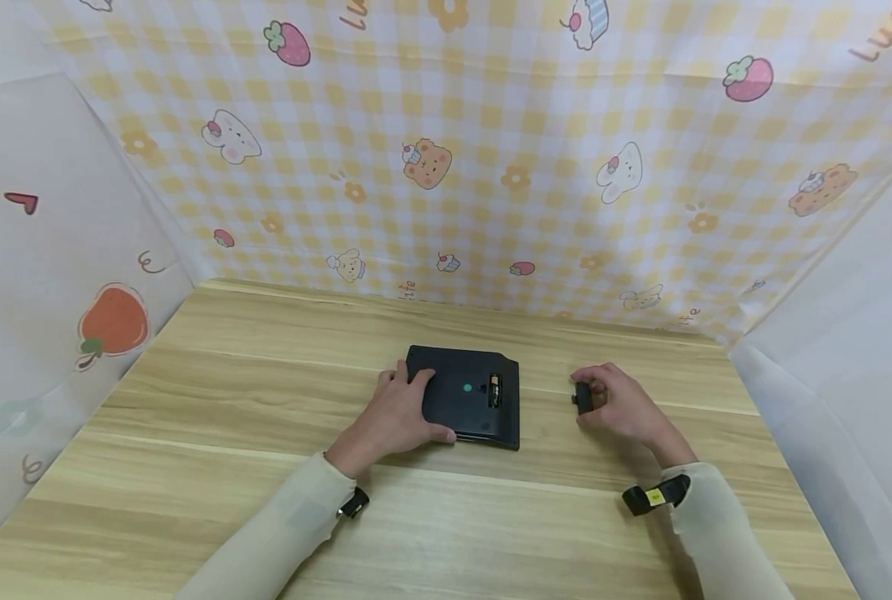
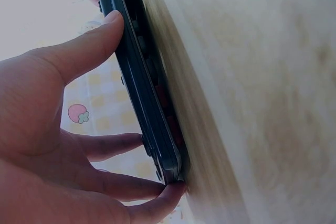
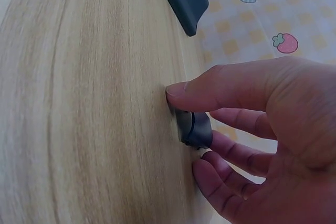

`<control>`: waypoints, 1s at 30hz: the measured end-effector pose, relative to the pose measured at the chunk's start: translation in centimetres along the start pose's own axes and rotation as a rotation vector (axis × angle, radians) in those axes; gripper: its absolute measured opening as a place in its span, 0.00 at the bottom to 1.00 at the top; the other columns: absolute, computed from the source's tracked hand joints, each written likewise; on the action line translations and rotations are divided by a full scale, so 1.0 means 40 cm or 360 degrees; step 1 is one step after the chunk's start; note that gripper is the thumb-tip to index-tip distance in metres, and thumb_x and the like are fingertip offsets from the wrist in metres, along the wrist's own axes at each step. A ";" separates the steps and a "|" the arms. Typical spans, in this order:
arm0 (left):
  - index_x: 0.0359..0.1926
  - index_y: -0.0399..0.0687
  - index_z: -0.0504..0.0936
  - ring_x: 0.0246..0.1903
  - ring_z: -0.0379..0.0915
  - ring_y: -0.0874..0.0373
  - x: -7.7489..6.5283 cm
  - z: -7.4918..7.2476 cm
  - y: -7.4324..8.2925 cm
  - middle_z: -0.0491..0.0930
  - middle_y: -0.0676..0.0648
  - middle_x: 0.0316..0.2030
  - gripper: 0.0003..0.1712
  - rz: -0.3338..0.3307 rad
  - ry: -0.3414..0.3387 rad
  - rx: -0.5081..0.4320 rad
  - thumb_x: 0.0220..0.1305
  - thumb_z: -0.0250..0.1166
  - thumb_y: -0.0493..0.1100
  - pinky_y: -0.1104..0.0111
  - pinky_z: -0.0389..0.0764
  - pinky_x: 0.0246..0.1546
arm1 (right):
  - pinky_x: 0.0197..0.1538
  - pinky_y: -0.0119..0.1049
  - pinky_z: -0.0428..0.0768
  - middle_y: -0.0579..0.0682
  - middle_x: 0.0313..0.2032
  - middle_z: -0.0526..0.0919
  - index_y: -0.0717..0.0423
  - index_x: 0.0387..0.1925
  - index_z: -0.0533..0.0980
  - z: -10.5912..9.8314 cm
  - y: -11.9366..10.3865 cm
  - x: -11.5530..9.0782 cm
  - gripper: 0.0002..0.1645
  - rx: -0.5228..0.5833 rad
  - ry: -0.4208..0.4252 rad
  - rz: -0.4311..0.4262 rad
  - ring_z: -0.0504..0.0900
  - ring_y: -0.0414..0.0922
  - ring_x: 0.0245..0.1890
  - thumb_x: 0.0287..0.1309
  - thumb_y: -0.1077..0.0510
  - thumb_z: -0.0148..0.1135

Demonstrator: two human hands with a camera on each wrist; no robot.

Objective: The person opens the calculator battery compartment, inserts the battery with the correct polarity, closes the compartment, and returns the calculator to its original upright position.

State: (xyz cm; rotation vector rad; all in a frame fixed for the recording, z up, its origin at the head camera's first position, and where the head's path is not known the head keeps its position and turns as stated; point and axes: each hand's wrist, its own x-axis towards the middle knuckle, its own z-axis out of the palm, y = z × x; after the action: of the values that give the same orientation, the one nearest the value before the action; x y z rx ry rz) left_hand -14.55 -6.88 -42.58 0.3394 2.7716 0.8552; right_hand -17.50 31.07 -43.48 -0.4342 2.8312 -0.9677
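Note:
A black calculator [image 1: 453, 408] lies face down on the wooden table, and the left wrist view catches a few dark and red keys [image 2: 160, 97] along its underside. In its uncovered battery slot sits one battery [image 1: 494, 390] with a copper-coloured end. My left hand [image 1: 401, 414] grips the calculator's left part, thumb on the near edge and fingers at the left side. Off to the right, my right hand [image 1: 622, 404] pinches a small black battery cover [image 3: 197, 129] between thumb and fingers, close over the tabletop.
The light wooden table [image 1: 326, 533] reaches back to a yellow checked cloth [image 1: 483, 225] hung behind it. White cloth [image 1: 63, 275] hangs at the left side, and more at the right. Each wrist wears a black strap.

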 end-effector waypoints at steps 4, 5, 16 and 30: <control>0.82 0.40 0.69 0.75 0.56 0.26 -0.001 -0.001 0.001 0.51 0.20 0.81 0.62 0.0000 -0.0001 -0.0008 0.56 0.87 0.62 0.40 0.76 0.67 | 0.56 0.60 0.80 0.63 0.53 0.81 0.68 0.63 0.81 -0.001 -0.003 0.000 0.41 0.0012 -0.0003 -0.0009 0.83 0.60 0.50 0.44 0.70 0.87; 0.82 0.39 0.69 0.76 0.56 0.26 -0.002 -0.002 0.001 0.50 0.19 0.81 0.62 0.0000 -0.0001 -0.0010 0.56 0.87 0.62 0.40 0.76 0.67 | 0.56 0.61 0.79 0.63 0.53 0.81 0.68 0.63 0.80 -0.001 -0.004 0.000 0.42 0.0017 -0.0006 -0.0007 0.83 0.60 0.51 0.44 0.70 0.87; 0.82 0.40 0.68 0.77 0.54 0.26 0.001 -0.002 -0.001 0.49 0.19 0.82 0.62 -0.0003 -0.0009 -0.0014 0.57 0.86 0.62 0.40 0.75 0.68 | 0.57 0.62 0.80 0.65 0.55 0.82 0.71 0.65 0.79 -0.002 -0.008 0.005 0.42 0.0007 -0.0005 -0.0022 0.82 0.61 0.52 0.46 0.72 0.85; 0.83 0.40 0.68 0.77 0.54 0.26 0.005 -0.001 -0.001 0.48 0.19 0.82 0.62 -0.0008 -0.0010 -0.0006 0.57 0.86 0.62 0.40 0.75 0.68 | 0.57 0.60 0.82 0.66 0.59 0.80 0.71 0.69 0.75 -0.002 -0.020 0.019 0.42 0.0022 -0.0029 0.0003 0.82 0.62 0.54 0.52 0.71 0.83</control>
State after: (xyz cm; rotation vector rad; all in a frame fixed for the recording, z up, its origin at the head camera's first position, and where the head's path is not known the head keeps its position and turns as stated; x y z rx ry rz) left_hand -14.76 -6.87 -42.59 0.3341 2.7637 0.8570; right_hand -18.07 30.30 -42.95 -0.4368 2.8066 -0.9773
